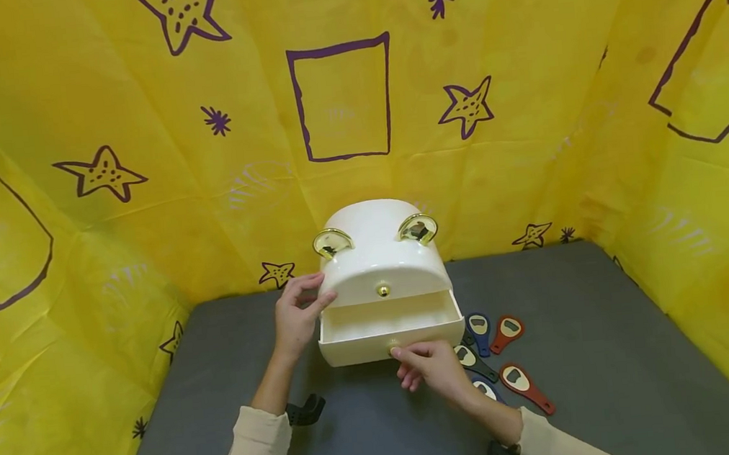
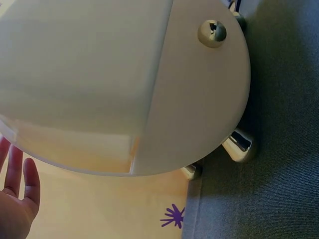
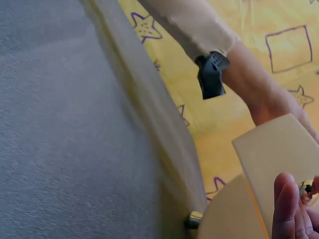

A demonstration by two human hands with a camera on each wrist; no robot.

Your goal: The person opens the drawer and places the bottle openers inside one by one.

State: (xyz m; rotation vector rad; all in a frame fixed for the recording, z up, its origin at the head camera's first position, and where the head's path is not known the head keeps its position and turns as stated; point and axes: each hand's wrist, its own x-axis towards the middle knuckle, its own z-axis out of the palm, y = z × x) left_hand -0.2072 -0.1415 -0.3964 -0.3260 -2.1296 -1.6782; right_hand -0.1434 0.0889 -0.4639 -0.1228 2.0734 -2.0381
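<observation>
A white, round-topped drawer box (image 1: 375, 244) with two gold ear-shaped pieces stands on the dark table. Its lower drawer (image 1: 352, 351) is pulled out, and the part of its inside that shows holds nothing. My right hand (image 1: 440, 369) pinches the small gold knob (image 3: 306, 187) on that drawer's front between thumb and finger. Another gold knob (image 1: 384, 291) sits on the closed upper section. Against the box's left side rests my left hand (image 1: 297, 316), its fingers fairly straight in the left wrist view.
Several bottle openers lie right of the box, among them a red one (image 1: 527, 389), a smaller-looking red one (image 1: 509, 330), a blue one (image 1: 480, 329) and a black one (image 1: 477, 363). Partly hidden by my right forearm is another blue opener (image 1: 485, 388). Yellow patterned cloth (image 1: 360, 177) hangs behind and at both sides.
</observation>
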